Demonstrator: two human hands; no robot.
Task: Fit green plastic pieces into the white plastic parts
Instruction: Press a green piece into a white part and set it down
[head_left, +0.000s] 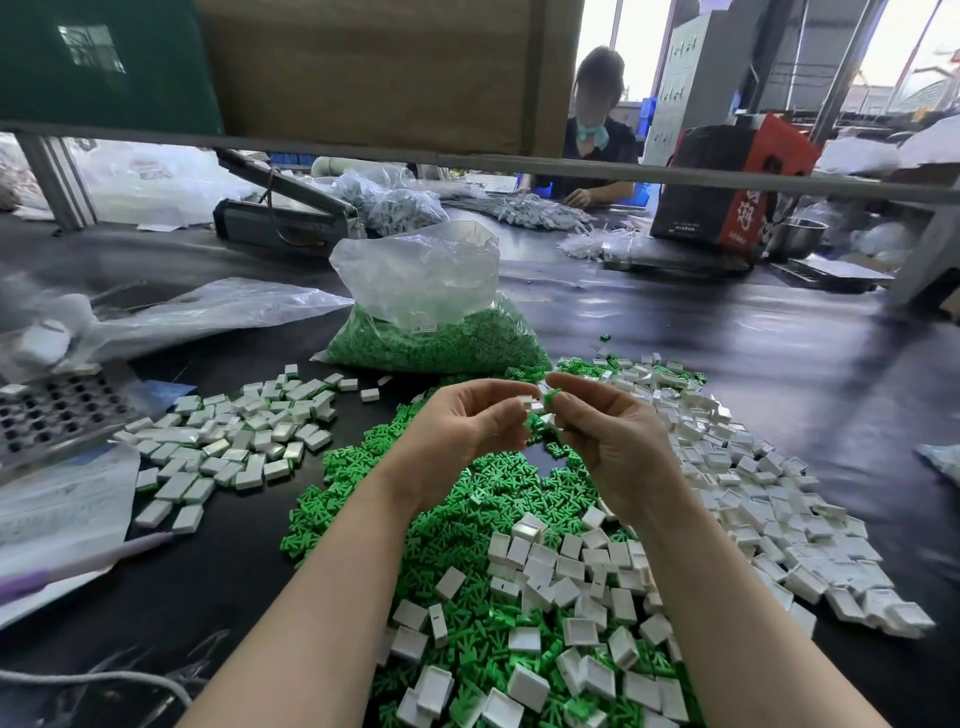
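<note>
Above the bench, the left hand pinches a white part, the right hand pinches a green piece just beside it; insertion likely needs alignment first.

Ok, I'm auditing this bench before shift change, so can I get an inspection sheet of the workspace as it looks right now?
Surface: dark table, largely covered with parts.
Job's things: loose green pieces heaped at centre; white parts spread right; sorted white group left; bag of green pieces behind, open.
Clutter: plastic bags, perforated tray, papers left.
Hands: left hand pinches a white part; right hand pinches a green piece, the two nearly meeting.
Cables: grey cord at the near left edge.
Surroundings: another worker across the table; red box; cardboard overhead.
</note>
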